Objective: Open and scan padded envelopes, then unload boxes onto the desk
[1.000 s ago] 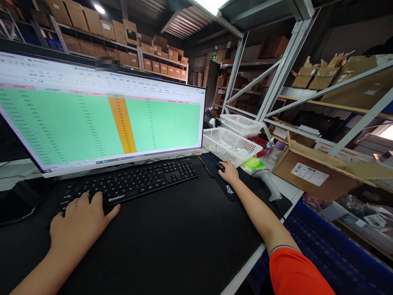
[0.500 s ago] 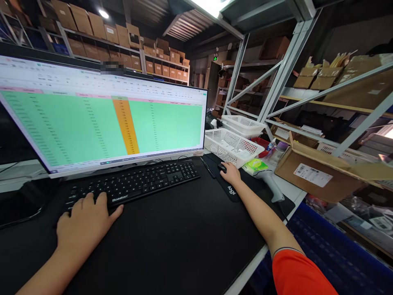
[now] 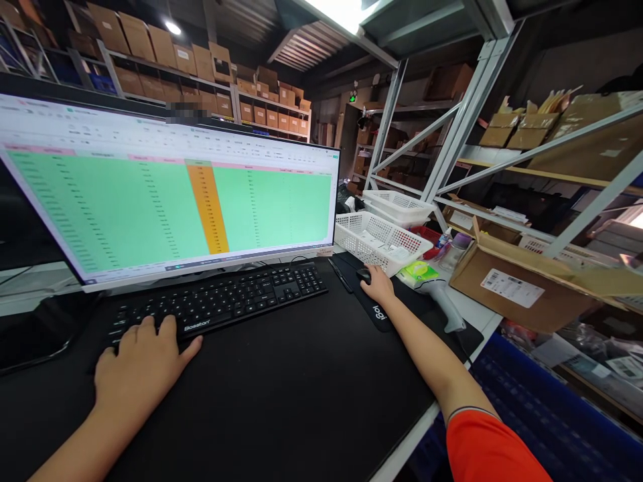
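My left hand (image 3: 140,361) lies with its fingers spread over the lower left keys of a black keyboard (image 3: 241,294), thumb stretched out to the right. On the mouse pad (image 3: 378,317) to the right, my right hand (image 3: 378,284) rests over a dark computer mouse (image 3: 362,275), its fingers curved round it. The mouse is partly hidden by the hand. Behind the keyboard stands a wide monitor (image 3: 271,201) showing a green spreadsheet with one orange column. A dark pen-like stick (image 3: 340,274) lies between keyboard and mouse.
White plastic baskets (image 3: 376,241) stand behind the mouse. A grey barcode scanner (image 3: 445,304), a green packet (image 3: 418,272) and an open cardboard box (image 3: 522,284) lie to the right. Metal shelf posts (image 3: 457,134) rise behind, and a blue crate (image 3: 532,395) is below the desk edge.
Both hands stay in the same places on the keyboard and the mouse. The whole view has shifted very slightly.
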A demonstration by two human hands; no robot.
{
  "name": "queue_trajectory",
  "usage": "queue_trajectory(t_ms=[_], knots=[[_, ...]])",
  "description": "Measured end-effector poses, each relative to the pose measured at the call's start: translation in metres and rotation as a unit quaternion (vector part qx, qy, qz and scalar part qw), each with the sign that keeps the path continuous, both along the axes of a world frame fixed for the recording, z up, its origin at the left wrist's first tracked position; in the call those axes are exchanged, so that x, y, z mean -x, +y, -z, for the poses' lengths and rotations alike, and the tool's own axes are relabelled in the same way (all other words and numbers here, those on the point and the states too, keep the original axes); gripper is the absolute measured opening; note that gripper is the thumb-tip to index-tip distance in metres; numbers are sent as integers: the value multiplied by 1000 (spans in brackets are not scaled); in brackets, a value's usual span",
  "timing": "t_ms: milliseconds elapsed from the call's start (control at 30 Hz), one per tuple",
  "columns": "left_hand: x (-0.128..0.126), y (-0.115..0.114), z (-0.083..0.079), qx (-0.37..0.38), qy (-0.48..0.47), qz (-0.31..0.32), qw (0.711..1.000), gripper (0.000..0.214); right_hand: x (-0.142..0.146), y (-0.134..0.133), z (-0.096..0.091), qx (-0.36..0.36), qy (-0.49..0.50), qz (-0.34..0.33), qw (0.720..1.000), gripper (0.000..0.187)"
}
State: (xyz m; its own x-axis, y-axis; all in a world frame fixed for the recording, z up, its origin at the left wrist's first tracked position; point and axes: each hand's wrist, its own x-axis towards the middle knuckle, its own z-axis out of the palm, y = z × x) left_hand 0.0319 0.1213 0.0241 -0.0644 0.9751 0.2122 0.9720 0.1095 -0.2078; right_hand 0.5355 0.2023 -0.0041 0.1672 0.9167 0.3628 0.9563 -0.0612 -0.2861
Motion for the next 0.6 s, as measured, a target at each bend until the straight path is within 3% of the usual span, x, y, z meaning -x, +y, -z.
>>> queue_trajectory(t_ms=[167, 400, 600], knots=[[2, 1, 4, -17, -13, 11, 1000, 78, 1, -1, 0, -2, -9, 15, 1000, 42], [0, 0, 1, -11, -15, 9, 1000, 80, 0, -2, -1, -6, -1, -8, 1000, 44], [-1, -1, 0, -16, -15, 8, 1000, 81, 1, -4, -1, -4, -5, -22, 1000, 36]])
